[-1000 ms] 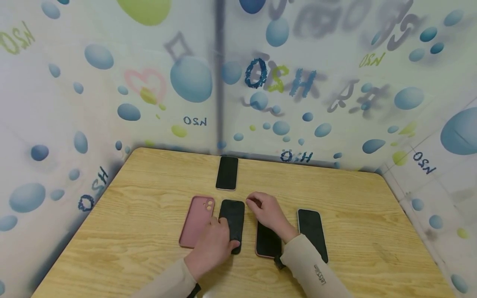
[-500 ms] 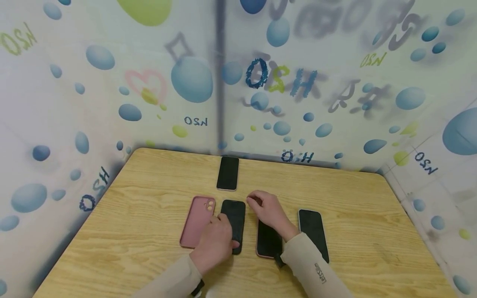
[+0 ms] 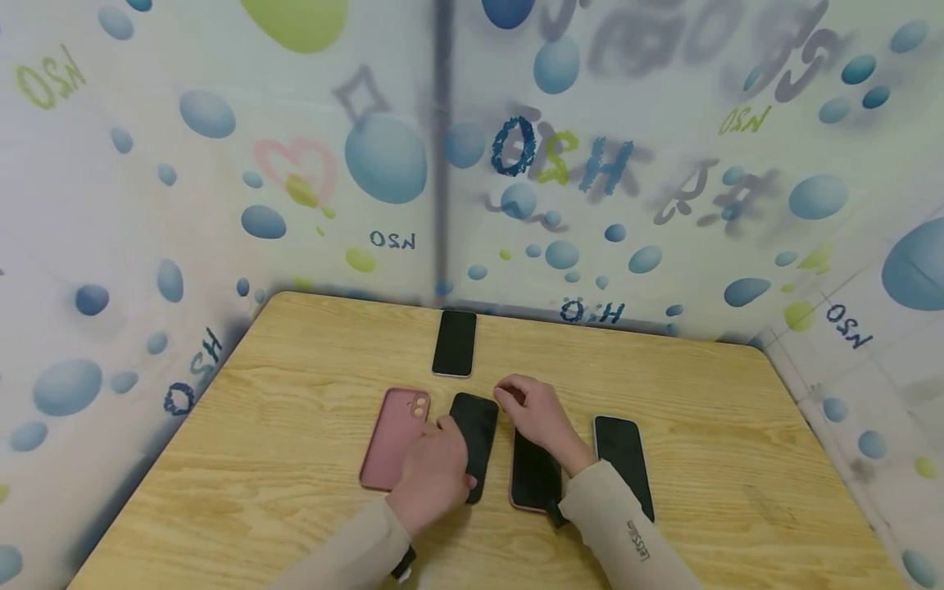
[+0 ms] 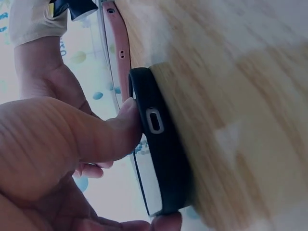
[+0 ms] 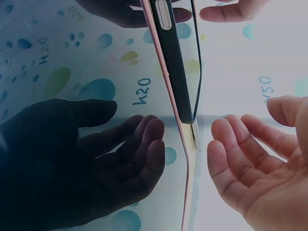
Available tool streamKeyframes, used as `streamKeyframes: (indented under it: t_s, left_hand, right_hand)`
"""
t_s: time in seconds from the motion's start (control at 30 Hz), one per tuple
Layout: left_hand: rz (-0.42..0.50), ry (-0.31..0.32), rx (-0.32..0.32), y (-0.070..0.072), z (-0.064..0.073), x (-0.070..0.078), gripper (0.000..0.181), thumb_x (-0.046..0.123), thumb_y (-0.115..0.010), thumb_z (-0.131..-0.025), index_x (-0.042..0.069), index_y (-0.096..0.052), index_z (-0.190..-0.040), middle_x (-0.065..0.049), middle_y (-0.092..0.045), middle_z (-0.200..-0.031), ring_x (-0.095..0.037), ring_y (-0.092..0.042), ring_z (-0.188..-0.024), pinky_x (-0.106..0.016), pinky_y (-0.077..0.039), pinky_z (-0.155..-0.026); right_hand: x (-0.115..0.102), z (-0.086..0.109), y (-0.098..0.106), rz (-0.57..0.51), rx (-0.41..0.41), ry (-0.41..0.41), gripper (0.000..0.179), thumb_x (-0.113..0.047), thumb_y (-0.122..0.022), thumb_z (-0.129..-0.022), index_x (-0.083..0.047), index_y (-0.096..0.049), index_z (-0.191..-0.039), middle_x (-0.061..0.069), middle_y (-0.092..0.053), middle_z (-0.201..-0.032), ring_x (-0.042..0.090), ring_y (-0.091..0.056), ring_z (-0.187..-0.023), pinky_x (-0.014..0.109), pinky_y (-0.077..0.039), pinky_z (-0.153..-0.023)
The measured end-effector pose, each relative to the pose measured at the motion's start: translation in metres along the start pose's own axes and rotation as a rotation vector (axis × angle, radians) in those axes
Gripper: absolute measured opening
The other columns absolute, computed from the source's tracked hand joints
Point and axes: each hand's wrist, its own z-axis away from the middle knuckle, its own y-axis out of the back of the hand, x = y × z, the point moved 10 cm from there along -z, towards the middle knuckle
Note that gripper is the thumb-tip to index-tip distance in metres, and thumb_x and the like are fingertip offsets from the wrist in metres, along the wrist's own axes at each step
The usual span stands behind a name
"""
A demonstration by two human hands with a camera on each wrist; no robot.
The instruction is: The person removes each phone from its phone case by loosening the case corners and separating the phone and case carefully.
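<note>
- Walls (image 3: 664, 106): pale, printed with blue and green bubbles and mirrored lettering, standing behind the table and along its sides.
- Table (image 3: 715, 426): wood-grained, with rounded far corners.
- Sleeves (image 3: 623, 524): pale, one on each forearm, coming in from the near side; the right one bears small dark lettering.
- Left hand (image 3: 433, 469): pinching the black phone near its near end, thumb on the front edge, fingers at the left side.
- Right hand (image 3: 542, 416): fingers loosely curved and holding nothing, above the far part of the pink phone, fingertips just beside the black phone's far right corner.
- Pink case (image 3: 387, 447): lying left of the black phone, inside up, camera holes at its far right corner.
- Black phone (image 3: 479, 430): between pink case and pink phone, screen up, slightly slanted.
- Pink phone (image 3: 533, 475): screen up, partly under the right hand.
- Right phone (image 3: 625, 463): light-rimmed, screen up, partly behind the right sleeve.
- Far phone (image 3: 455, 344): screen up, near the table's far edge.
- Port hole (image 4: 155, 120): in the black phone's near end.
</note>
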Motion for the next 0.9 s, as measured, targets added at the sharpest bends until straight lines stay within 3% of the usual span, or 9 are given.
streamKeyframes:
  t_s: [0.1, 0.3, 0.53, 0.77, 0.9]
  left_hand:
    - [0.001, 0.011, -0.029, -0.002, -0.003, 0.000, 0.077, 0.040, -0.094, -0.073, -0.009, -0.049, -0.112, -0.020, -0.055, -0.085, -0.023, -0.058, -0.064, -0.034, -0.054, -0.055]
    - [0.114, 0.053, -0.098, -0.007, -0.006, -0.006, 0.073, 0.039, -0.094, -0.074, -0.006, -0.050, -0.109, -0.019, -0.054, -0.088, -0.024, -0.058, -0.070, -0.037, -0.054, -0.059]
    - [0.215, -0.005, -0.127, -0.002, -0.005, -0.009, 0.060, 0.036, -0.093, -0.075, -0.005, -0.058, -0.102, -0.011, -0.053, -0.084, -0.023, -0.052, -0.072, -0.036, -0.049, -0.061]
    - [0.366, -0.039, -0.161, -0.001, -0.004, -0.013, 0.058, 0.021, -0.082, -0.090, -0.012, -0.051, -0.126, -0.013, -0.061, -0.088, -0.023, -0.058, -0.074, -0.033, -0.050, -0.060]
    - [0.494, -0.063, -0.148, 0.004, -0.003, -0.016, 0.035, 0.010, -0.072, -0.096, -0.010, -0.053, -0.117, -0.012, -0.058, -0.085, -0.024, -0.057, -0.073, -0.032, -0.049, -0.058]
  right_hand:
    - [0.002, 0.001, 0.000, -0.005, -0.004, -0.014, 0.018, -0.017, -0.066, -0.102, -0.005, -0.075, -0.112, 0.001, -0.069, -0.092, 0.015, -0.057, -0.077, 0.035, -0.053, -0.076]
    - [0.003, 0.000, 0.003, 0.004, 0.000, -0.020, 0.018, -0.018, -0.066, -0.102, -0.006, -0.075, -0.112, 0.001, -0.070, -0.094, 0.015, -0.058, -0.078, 0.034, -0.054, -0.076]
    - [0.003, 0.000, 0.006, 0.006, -0.008, -0.040, 0.019, -0.019, -0.066, -0.102, -0.006, -0.074, -0.114, 0.002, -0.071, -0.095, 0.015, -0.059, -0.080, 0.036, -0.055, -0.079]
    - [0.004, 0.002, 0.009, 0.003, -0.005, -0.051, 0.020, -0.019, -0.065, -0.103, -0.006, -0.074, -0.114, 0.003, -0.071, -0.097, 0.016, -0.060, -0.082, 0.037, -0.056, -0.081]
    - [0.005, 0.002, 0.010, -0.003, -0.005, -0.047, 0.019, -0.019, -0.065, -0.103, -0.005, -0.074, -0.113, 0.002, -0.071, -0.095, 0.015, -0.060, -0.079, 0.035, -0.056, -0.078]
